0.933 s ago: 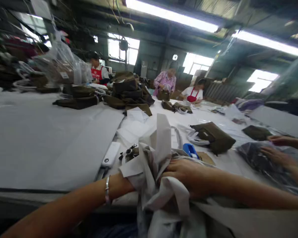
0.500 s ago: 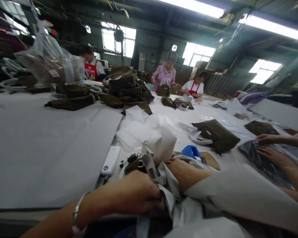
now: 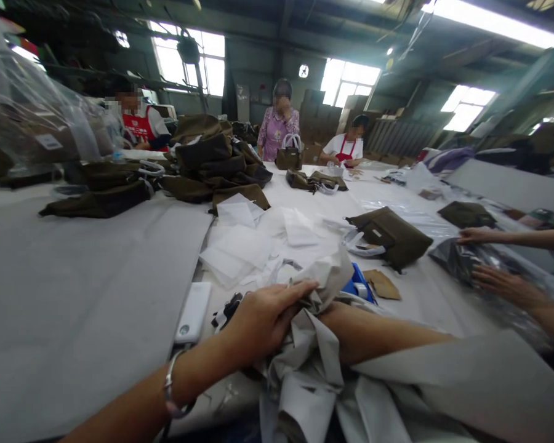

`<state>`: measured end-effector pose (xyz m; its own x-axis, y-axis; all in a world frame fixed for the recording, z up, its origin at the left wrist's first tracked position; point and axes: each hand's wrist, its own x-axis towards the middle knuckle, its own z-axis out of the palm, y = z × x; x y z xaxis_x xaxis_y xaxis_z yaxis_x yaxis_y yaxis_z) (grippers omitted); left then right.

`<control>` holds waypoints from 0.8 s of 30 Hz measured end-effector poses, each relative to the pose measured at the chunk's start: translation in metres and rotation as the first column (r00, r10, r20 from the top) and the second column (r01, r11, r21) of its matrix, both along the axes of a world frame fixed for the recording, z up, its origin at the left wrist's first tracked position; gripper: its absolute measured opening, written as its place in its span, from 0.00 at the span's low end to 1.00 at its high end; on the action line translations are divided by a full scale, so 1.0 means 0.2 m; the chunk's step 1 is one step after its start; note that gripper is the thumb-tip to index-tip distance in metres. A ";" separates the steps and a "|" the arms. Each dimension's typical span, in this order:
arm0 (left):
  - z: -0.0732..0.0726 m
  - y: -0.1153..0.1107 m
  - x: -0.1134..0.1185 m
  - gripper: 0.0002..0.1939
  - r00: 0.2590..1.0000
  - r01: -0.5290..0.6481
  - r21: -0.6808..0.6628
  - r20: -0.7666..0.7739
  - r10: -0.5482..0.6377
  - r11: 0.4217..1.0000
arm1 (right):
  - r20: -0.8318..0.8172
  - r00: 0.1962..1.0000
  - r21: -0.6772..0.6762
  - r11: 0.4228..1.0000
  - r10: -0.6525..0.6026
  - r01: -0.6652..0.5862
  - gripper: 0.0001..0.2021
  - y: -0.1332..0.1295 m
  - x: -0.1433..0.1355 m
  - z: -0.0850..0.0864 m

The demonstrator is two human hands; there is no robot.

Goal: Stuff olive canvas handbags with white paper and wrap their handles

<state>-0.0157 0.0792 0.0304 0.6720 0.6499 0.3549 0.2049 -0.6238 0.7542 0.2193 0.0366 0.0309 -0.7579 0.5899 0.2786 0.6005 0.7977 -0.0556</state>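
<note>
Pale grey, thin, crumpled sheet material (image 3: 307, 344) is bunched in front of the wearer, with a broad flap laid over part of the right forearm (image 3: 388, 329). It is gripped at its upper gathered part by the left hand (image 3: 263, 317), whose index finger is stretched across the folds; a crumpled end is seen beyond the fingertips, and loose folds are hung below them. The right hand (image 3: 336, 320) is mostly hidden among the folds, so whether its fingers are closed or spread cannot be told. A silver bracelet (image 3: 168, 384) is worn on the left wrist.

Just beside the left forearm, a white rectangular device (image 3: 192, 312) is laid on the white-covered table (image 3: 96, 289). Beyond the bunched material, a blue plastic holder (image 3: 351, 283) and a flat brown card piece (image 3: 382, 285) are placed close together. Thin white paper sheets (image 3: 235, 249) are scattered ahead, and a dark olive fabric bag with white-wrapped handles (image 3: 394, 237) is seen farther right. At the right edge, clear plastic over a dark item (image 3: 457, 261) is touched by a co-worker's hands (image 3: 512, 286).
</note>
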 end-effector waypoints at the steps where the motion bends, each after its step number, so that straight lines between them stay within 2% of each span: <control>1: -0.02 -0.02 0.00 0.26 0.999 -0.025 0.016 -0.035 0.026 1.000 | 0.011 0.998 -0.052 0.997 0.054 -0.054 0.20 -0.02 0.01 0.00; 2: -0.03 -0.03 0.00 0.26 0.996 -0.072 0.008 -0.057 0.073 0.997 | 0.007 0.997 -0.048 0.996 0.080 -0.080 0.19 -0.04 0.01 0.01; 4: -0.03 -0.04 -0.02 0.26 0.988 -0.140 -0.063 -0.066 0.136 0.988 | -0.046 0.999 0.107 0.994 -0.003 0.008 0.23 -0.09 0.02 0.02; 5: -0.02 -0.04 -0.04 0.26 0.991 -0.125 -0.107 -0.059 0.119 0.986 | -0.066 0.996 0.169 0.984 -0.052 0.062 0.27 -0.11 0.02 0.03; 6: 0.02 -0.05 -0.06 0.25 0.997 -0.072 -0.148 -0.053 0.064 0.986 | -0.077 0.993 0.189 0.977 -0.090 0.103 0.32 -0.13 0.02 0.03; 8: 0.10 -0.06 -0.10 0.22 0.988 0.121 -0.226 -0.069 -0.139 0.967 | -0.078 0.991 0.126 0.984 -0.113 0.122 0.39 -0.15 0.01 0.03; 10: 0.19 -0.05 -0.15 0.15 0.937 0.281 -0.304 -0.117 -0.329 0.910 | -0.077 0.996 0.043 0.998 -0.044 0.047 0.40 -0.16 0.00 0.01; 11: 0.22 -0.02 -0.17 0.13 0.930 0.287 -0.335 -0.129 -0.345 0.897 | -0.079 0.997 0.023 1.000 0.002 0.000 0.39 -0.17 -0.01 0.01; 12: 0.23 0.01 -0.19 0.14 0.949 0.232 -0.360 -0.119 -0.291 0.904 | -0.078 0.996 0.016 0.999 0.035 -0.034 0.37 -0.17 -0.01 0.00; 14: 0.21 0.08 -0.21 0.19 0.998 -0.015 -0.388 -0.069 -0.012 0.922 | -0.061 0.995 0.027 0.997 0.073 -0.071 0.32 -0.17 0.00 0.01; 15: 0.18 0.11 -0.22 0.21 0.988 -0.157 -0.374 -0.060 0.146 0.914 | -0.042 0.995 0.043 0.995 0.092 -0.090 0.29 -0.17 0.00 0.01; 16: 0.16 0.13 -0.22 0.21 0.966 -0.258 -0.331 -0.082 0.245 0.907 | -0.017 0.994 0.066 0.992 0.111 -0.110 0.27 -0.18 0.00 0.02; 17: 0.13 0.15 -0.21 0.20 0.954 -0.292 -0.266 -0.146 0.262 0.919 | 0.007 0.992 0.093 0.988 0.122 -0.122 0.25 -0.19 0.00 0.03; 18: 0.11 0.16 -0.21 0.17 0.947 -0.253 -0.194 -0.248 0.202 0.948 | 0.026 0.993 0.123 0.985 0.116 -0.118 0.24 -0.19 0.00 0.04; 20: 0.10 0.16 -0.20 0.12 0.883 -0.032 -0.131 -0.469 -0.034 0.991 | 0.024 0.998 0.195 0.979 0.059 -0.063 0.22 -0.21 -0.01 0.05; 22: 0.11 0.15 -0.20 0.13 0.790 0.180 -0.209 -0.552 -0.268 0.961 | -0.001 1.000 0.238 0.971 0.005 -0.005 0.22 -0.22 -0.03 0.05; 24: 0.11 0.15 -0.20 0.21 0.765 0.284 -0.285 -0.509 -0.395 0.916 | -0.019 1.000 0.233 0.973 0.006 -0.001 0.22 -0.23 -0.04 0.05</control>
<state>-0.0548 0.1098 0.0532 0.9039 0.3552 -0.2382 0.4155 -0.5970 0.6863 0.2106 -0.0100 0.0405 -0.7529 0.5048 0.4223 0.5984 0.7921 0.1202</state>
